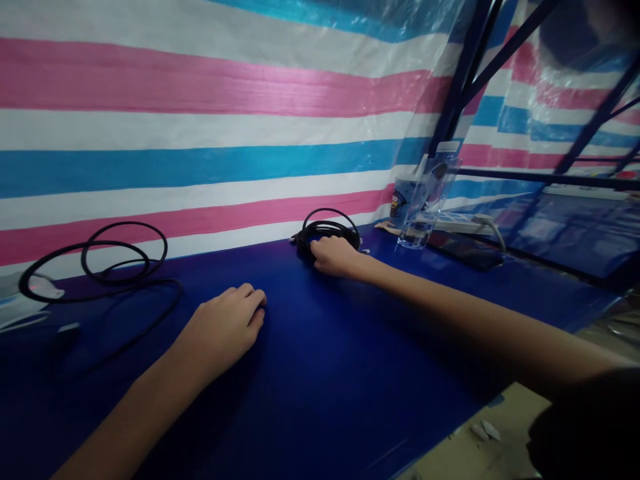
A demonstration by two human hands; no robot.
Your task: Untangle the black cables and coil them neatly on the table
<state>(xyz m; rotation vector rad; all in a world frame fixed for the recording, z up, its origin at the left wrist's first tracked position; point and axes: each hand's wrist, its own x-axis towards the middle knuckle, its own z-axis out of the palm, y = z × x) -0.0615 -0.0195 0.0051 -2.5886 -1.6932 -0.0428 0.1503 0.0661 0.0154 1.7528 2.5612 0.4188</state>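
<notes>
My right hand (pixel 336 257) reaches to the back of the blue table (pixel 320 387), its fingers closed on a coiled black cable (pixel 321 231). The coil lies close to the striped sheet, with small connector ends poking out at its sides. My fingertips there are partly hidden. Nearer to me, my left hand (pixel 225 327) rests palm down on the table, fingers loosely bent, thumb a little apart, with nothing visible in it. To its left a loose black cable (pixel 60 252) stands in wide loops, apart from the hand.
A striped plastic sheet (pixel 225 167) walls the back. At the back right stand a clear plastic cup (pixel 417 223), a patterned cup (pixel 400 200) and a dark flat device (pixel 467 248). A white device (pixel 43 287) sits at the left edge. Blue metal bars (pixel 457 87) rise at right.
</notes>
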